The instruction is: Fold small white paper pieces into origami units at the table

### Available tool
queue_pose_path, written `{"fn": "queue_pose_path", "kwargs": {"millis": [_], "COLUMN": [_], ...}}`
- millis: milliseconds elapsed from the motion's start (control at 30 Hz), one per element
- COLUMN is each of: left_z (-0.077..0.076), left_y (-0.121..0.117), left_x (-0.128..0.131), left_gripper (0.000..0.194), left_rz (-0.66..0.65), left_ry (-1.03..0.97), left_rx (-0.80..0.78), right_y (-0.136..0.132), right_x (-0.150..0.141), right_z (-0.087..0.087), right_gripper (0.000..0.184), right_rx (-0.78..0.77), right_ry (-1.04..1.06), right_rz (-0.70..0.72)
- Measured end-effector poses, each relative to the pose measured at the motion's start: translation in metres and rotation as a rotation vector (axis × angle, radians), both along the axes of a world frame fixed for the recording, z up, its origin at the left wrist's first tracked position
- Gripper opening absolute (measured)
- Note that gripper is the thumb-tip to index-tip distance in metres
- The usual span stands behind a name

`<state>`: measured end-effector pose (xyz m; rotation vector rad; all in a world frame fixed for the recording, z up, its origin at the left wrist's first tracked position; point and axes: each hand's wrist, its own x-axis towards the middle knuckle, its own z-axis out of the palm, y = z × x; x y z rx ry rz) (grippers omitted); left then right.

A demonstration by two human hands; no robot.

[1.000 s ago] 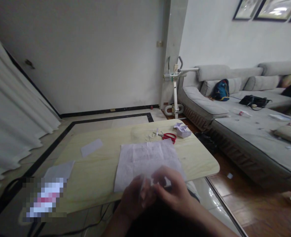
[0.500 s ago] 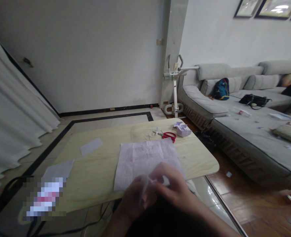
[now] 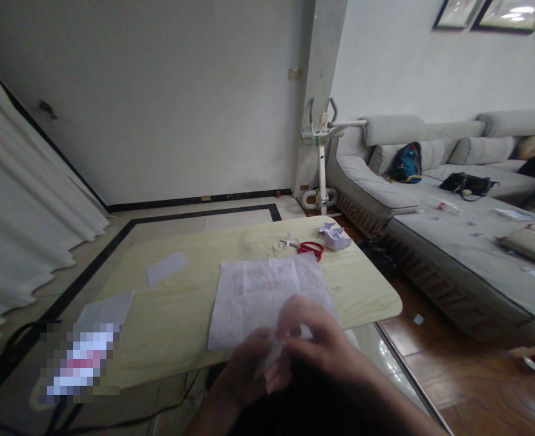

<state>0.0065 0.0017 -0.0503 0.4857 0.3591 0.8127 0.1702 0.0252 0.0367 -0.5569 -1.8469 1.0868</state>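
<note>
Close to my body, at the table's near edge, my left hand (image 3: pixel 256 360) and my right hand (image 3: pixel 310 330) are together, both closed on a small piece of white paper (image 3: pixel 272 354). My fingers cover much of the paper, so its exact shape is unclear. Just beyond my hands a large creased sheet of paper (image 3: pixel 249 297) with faint markings lies flat. Past its far right corner are red-handled scissors (image 3: pixel 310 248) with thin scraps (image 3: pixel 274 248) beside the blades. Crumpled or folded paper (image 3: pixel 338 237) sits at the far right of the table.
On the left of the pale wooden table (image 3: pixel 172 327) lie a small white paper (image 3: pixel 166 268), another sheet (image 3: pixel 106 309) and a blurred-out bright object (image 3: pixel 81 360). A grey sofa (image 3: pixel 458 254) stands to the right, with a person partly visible at its far end. Cables (image 3: pixel 158 415) run below.
My right hand's fingers have shifted slightly over the paper, and the paper's visible part has tilted a little. The objects on the table have stayed in place.
</note>
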Motion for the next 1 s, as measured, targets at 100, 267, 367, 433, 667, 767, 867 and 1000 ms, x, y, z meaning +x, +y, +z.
{"fn": "queue_pose_path", "kwargs": {"millis": [100,267,367,433,667,767,867,1000], "left_z": [-0.009,-0.013,-0.009,-0.004,0.024,0.036,0.041,0.04], "left_y": [0.001,0.002,0.002,0.002,0.001,-0.001,-0.001,0.001], "left_x": [-0.001,-0.001,0.0,0.002,0.001,0.001,0.0,0.0], "left_gripper": [0.031,0.042,0.045,0.043,0.025,0.031,0.032,0.033], "left_rz": [-0.018,-0.067,-0.072,-0.024,0.438,0.543,0.581,0.589], "left_ry": [-0.011,0.026,0.08,0.125,0.654,0.942,1.066,1.117], "left_rx": [-0.03,-0.062,-0.061,-0.043,0.163,0.322,0.423,0.49], "right_y": [0.001,0.002,0.003,0.004,0.013,0.013,0.013,0.012], "right_x": [0.002,0.008,0.013,0.017,0.026,0.022,0.018,0.013], "right_z": [-0.001,0.001,0.004,0.005,-0.008,-0.014,-0.018,-0.025], "right_gripper": [0.013,0.011,0.012,0.011,0.009,0.009,0.015,0.016], "right_rx": [0.027,0.095,0.14,0.15,-0.013,-0.077,-0.096,-0.103], "right_ry": [-0.007,-0.119,-0.206,-0.228,-0.191,-0.266,-0.313,-0.331], "right_rz": [0.006,0.024,0.052,0.054,-0.189,-0.204,-0.212,-0.237]}}
